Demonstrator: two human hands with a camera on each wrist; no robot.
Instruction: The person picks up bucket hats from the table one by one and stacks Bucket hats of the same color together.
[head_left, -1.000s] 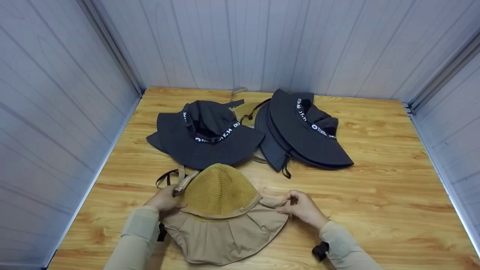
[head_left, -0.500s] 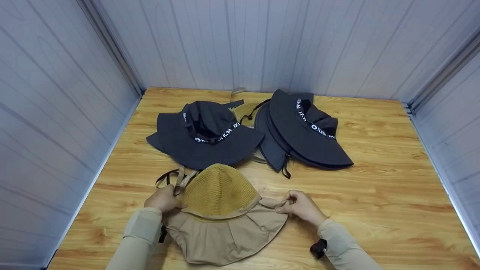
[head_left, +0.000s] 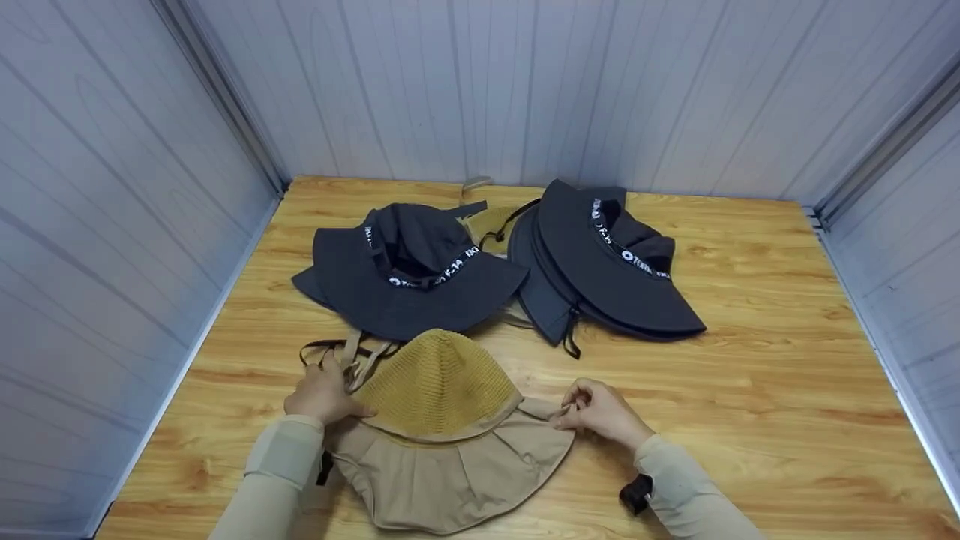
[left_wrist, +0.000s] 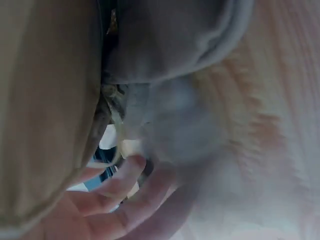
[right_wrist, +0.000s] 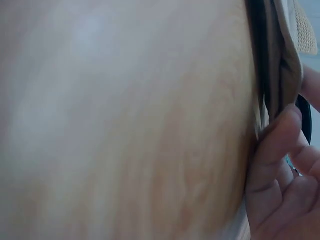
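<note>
A sun hat with a mustard knitted crown and a pleated beige brim lies on the table near the front. At its left edge, my left hand rests its thumb on the hat beside the crown, fingers spread toward the beige straps and a thin black cord. In the left wrist view the fingers look loosely extended by a strap. My right hand pinches the brim's right end between thumb and fingers; the right wrist view shows the folded brim edge at the fingertips.
Behind lie a dark grey bucket hat with a lettered band and, to its right, stacked dark grey hats. Another mustard crown peeks out between them. Panel walls enclose the wooden table.
My left fingers have spread up and outward at the straps, and the black cord has shifted left. The right hand keeps its pinch on the brim, almost still.
</note>
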